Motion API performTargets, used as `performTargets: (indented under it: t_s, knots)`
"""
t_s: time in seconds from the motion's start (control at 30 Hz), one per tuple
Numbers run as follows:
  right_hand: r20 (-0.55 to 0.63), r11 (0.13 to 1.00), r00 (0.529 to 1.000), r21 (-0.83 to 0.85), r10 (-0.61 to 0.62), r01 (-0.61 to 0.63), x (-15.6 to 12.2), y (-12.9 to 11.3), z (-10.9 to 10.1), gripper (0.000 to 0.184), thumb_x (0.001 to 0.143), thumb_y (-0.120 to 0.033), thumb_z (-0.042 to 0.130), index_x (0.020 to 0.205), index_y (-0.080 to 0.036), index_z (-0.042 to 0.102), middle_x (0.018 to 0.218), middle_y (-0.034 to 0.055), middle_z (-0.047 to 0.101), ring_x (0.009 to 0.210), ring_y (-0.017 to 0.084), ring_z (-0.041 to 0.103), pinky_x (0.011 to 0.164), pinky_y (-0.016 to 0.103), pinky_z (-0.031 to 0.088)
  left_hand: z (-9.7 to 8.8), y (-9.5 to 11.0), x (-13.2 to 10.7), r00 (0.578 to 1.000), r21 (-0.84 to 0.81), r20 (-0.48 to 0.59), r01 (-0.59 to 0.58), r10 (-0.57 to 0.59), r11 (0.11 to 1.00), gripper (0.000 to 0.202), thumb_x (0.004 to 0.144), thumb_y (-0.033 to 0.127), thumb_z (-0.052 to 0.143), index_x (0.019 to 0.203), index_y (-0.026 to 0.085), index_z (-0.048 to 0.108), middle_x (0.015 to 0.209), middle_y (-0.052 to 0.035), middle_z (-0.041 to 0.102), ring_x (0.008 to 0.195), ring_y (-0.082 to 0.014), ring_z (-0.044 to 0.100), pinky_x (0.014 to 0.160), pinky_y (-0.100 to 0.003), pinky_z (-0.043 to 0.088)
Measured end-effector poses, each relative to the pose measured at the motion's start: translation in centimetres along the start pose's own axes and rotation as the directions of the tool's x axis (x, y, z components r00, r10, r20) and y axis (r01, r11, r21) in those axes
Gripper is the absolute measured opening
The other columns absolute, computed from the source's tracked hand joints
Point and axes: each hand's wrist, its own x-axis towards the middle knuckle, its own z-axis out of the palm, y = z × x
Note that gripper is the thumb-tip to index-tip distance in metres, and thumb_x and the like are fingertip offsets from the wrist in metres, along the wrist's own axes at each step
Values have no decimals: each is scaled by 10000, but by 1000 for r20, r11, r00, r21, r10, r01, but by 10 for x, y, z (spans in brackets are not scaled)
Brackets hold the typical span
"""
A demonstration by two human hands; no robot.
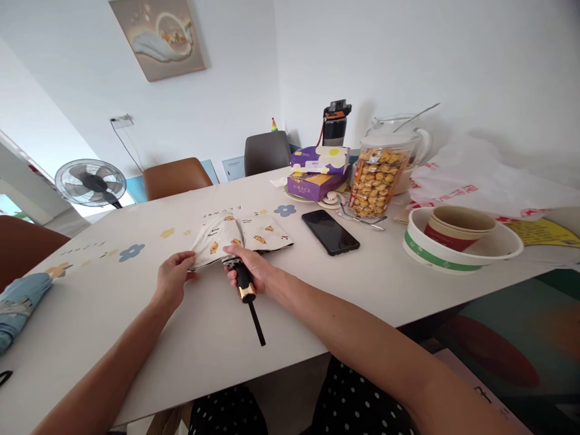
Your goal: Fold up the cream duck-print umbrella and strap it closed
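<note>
A folding umbrella (222, 232) with a cream canopy and small yellow-brown prints lies in front of me, its canopy folds loosely spread on the table. My right hand (254, 266) is wrapped round its base, where the black handle with a gold band meets the cloth. From the handle a black strap (257, 323) hangs toward me. At the canopy's left edge, my left hand (176, 275) pinches the cloth between thumb and fingers. A black phone (330, 231) lies to the right of the umbrella.
On the white table (149, 272) a blue folded umbrella (20, 305) lies far left. To the right stand a green-striped paper bowl (441, 257) with a brown cup (457, 226), a snack jar (378, 181), tissue packs (317, 160), glasses (362, 220) and a plastic bag (489, 175).
</note>
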Motion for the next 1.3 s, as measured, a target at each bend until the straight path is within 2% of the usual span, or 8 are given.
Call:
performTargets:
  t_s: [0.17,0.53,0.63,0.8,0.93,1.03,1.17,1.3]
  knots:
    - [-83,999,996,-22,27,-29,-3,-5,1,421,821,-570,460,737,-158,438,580,-9,475,363,64,412,310,195,375,-4,1,-1,995,250,100,-21,-4,968,307,599,349,643,839,158,625,627,21,502,493,-88,406,440,-225,341]
    - [-131,972,986,-222,-101,69,-10,-1,8,212,690,-230,661,702,-148,465,555,-26,482,357,59,413,302,189,377,-5,-5,0,966,615,258,-172,10,769,239,686,375,529,844,219,620,770,-10,634,684,-171,543,609,-279,393]
    - [-77,962,990,-256,-119,96,-13,0,11,188,677,-186,646,663,-146,464,540,-26,478,359,63,415,299,192,378,-6,-1,1,975,624,212,-182,60,760,268,667,340,547,891,214,620,850,-31,631,764,-195,567,662,-301,417]
    - [-122,961,988,-270,-100,64,-11,2,12,147,676,-122,586,633,-151,449,522,-24,463,360,69,408,293,199,372,2,17,-5,946,453,-48,-264,320,851,308,721,303,514,1005,206,585,1075,-67,600,933,-207,571,793,-325,439]
    - [-164,948,980,-314,-113,57,-9,5,13,138,654,-112,582,629,-156,454,505,-26,456,349,76,405,290,210,376,28,27,-13,959,333,124,-283,256,899,374,763,394,524,1092,219,547,1197,-63,561,1060,-214,531,882,-328,420]
    - [-137,937,981,-340,-135,81,-10,6,14,135,643,-116,587,636,-158,460,496,-30,456,350,80,411,295,211,387,52,31,-10,966,275,168,-236,195,932,433,762,479,517,1098,206,526,1123,-80,585,991,-232,561,830,-350,453]
    - [-89,939,987,-329,-136,100,-13,3,13,120,648,-132,587,642,-153,468,493,-33,453,350,72,395,294,206,381,72,37,3,978,-57,208,34,-22,998,432,761,450,525,1066,145,534,923,-108,638,794,-228,621,684,-340,510]
    - [-22,952,993,-289,-117,105,-15,0,11,131,655,-158,595,661,-154,464,515,-36,462,362,68,401,300,199,377,72,36,9,916,-212,387,196,-102,957,526,747,522,511,1090,126,555,852,-125,653,770,-256,629,683,-376,528]
